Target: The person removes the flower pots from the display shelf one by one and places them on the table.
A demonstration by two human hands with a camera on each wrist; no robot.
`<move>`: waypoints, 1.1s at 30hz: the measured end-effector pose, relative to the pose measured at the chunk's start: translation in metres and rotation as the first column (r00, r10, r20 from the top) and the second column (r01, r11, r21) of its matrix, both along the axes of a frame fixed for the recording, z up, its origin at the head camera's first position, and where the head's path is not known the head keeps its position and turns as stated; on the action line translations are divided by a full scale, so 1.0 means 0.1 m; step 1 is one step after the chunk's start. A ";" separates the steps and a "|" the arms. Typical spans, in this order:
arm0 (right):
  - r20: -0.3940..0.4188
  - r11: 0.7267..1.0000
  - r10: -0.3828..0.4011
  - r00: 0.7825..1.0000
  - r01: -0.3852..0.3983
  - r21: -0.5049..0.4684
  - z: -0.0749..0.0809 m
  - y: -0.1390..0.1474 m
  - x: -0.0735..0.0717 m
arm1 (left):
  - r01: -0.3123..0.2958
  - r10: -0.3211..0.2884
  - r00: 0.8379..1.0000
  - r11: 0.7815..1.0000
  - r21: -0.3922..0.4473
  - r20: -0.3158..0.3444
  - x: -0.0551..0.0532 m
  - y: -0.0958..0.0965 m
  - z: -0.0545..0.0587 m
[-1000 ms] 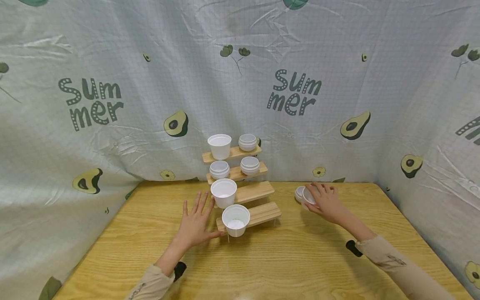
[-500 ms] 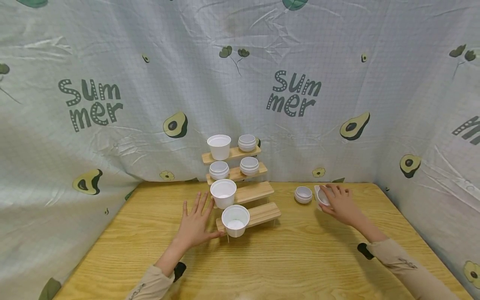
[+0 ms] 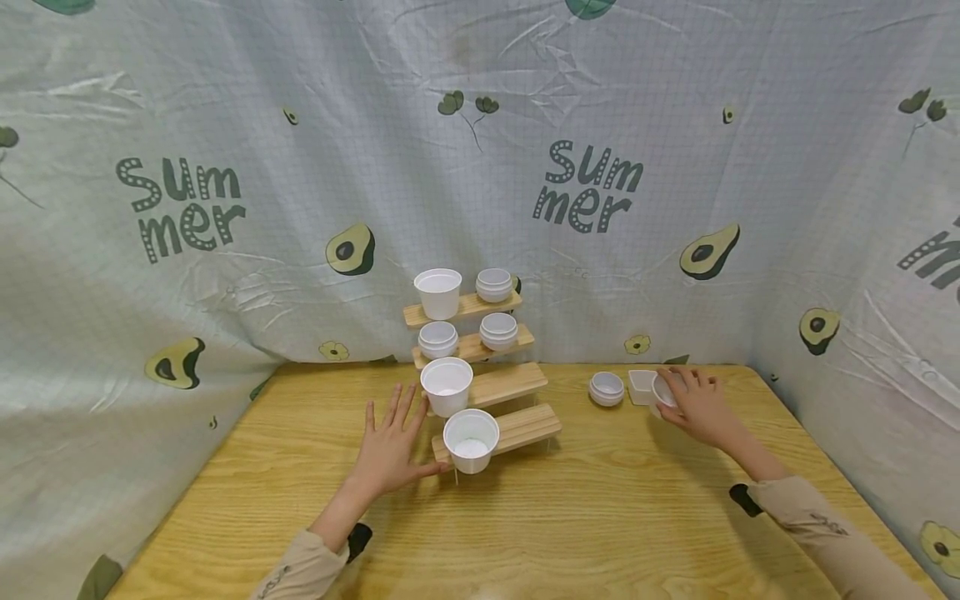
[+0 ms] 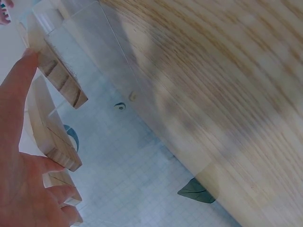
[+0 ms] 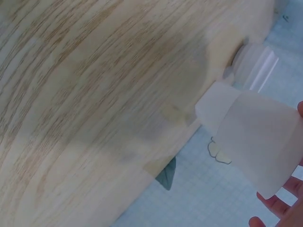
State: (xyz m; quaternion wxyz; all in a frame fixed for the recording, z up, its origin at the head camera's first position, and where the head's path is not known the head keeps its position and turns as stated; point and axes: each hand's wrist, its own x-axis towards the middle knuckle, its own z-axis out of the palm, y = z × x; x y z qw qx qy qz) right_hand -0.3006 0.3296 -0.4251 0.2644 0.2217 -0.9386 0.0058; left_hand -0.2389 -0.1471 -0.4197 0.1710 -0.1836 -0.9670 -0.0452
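My right hand (image 3: 701, 412) grips the rim of a white round tapered plastic cup (image 3: 666, 392) at the table's back right. In the right wrist view, the fingertips (image 5: 274, 204) are at the cup's rim. Just left of it sits a small white square cup (image 3: 641, 385), and further left a squat white jar (image 3: 606, 390). My left hand (image 3: 390, 454) is spread beside a four-step wooden display stand (image 3: 528, 427). In the left wrist view, its thumb and fingers touch the ends of the wooden steps (image 4: 61, 82).
Two tall white cups (image 3: 471, 446) (image 3: 447, 390) stand on the lower steps' left ends. The upper steps carry another tall cup (image 3: 440, 296) and several squat jars (image 3: 498, 332). A patterned curtain (image 3: 585, 275) closes off the table's back and sides.
My right hand has moved right with the round cup, bringing the squat jar and then the square cup into full view. My left hand and the stand have not moved.
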 end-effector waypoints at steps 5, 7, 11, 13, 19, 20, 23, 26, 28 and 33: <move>0.008 1.000 -0.012 1.000 0.012 -0.013 0.00 0.08 -0.01 | 0.001 -0.001 1.000 1.000 -0.012 -0.008 -0.01 0.00 -0.01; 0.005 1.000 -0.020 1.000 0.020 -0.014 0.00 0.11 -0.01 | 0.002 -0.002 1.000 1.000 -0.014 -0.005 -0.01 -0.01 -0.01; -0.030 1.000 -0.023 0.999 0.023 0.000 0.00 0.15 -0.02 | 0.003 -0.003 1.000 1.000 -0.015 -0.006 -0.01 -0.01 -0.01; -0.045 1.000 -0.021 0.999 0.021 0.004 0.00 0.17 -0.03 | 0.005 -0.005 1.000 1.000 -0.015 -0.009 -0.01 -0.01 -0.01; -0.052 1.000 -0.020 0.998 0.021 0.012 -0.01 0.21 -0.07 | 0.002 -0.002 1.000 1.000 -0.015 -0.012 -0.01 0.00 -0.02; -0.055 1.000 -0.021 0.998 0.021 0.015 -0.01 0.22 -0.08 | 0.001 -0.002 1.000 1.000 -0.015 -0.012 0.00 0.00 -0.02; -0.073 1.000 -0.017 0.997 0.019 0.024 -0.04 0.25 -0.13 | 0.005 -0.005 1.000 1.000 -0.008 -0.015 0.00 -0.01 -0.02; -0.082 0.999 -0.019 0.996 0.022 0.035 -0.06 0.27 -0.18 | 0.006 -0.006 1.000 1.000 -0.007 -0.019 0.00 -0.01 -0.02; -0.090 0.998 -0.026 0.996 0.030 0.047 -0.07 0.28 -0.20 | 0.006 -0.007 1.000 1.000 -0.006 -0.026 0.00 -0.01 -0.02; -0.094 0.996 -0.061 0.994 0.067 0.058 -0.09 0.29 -0.27 | 0.008 -0.008 1.000 1.000 -0.003 -0.024 0.00 -0.01 -0.02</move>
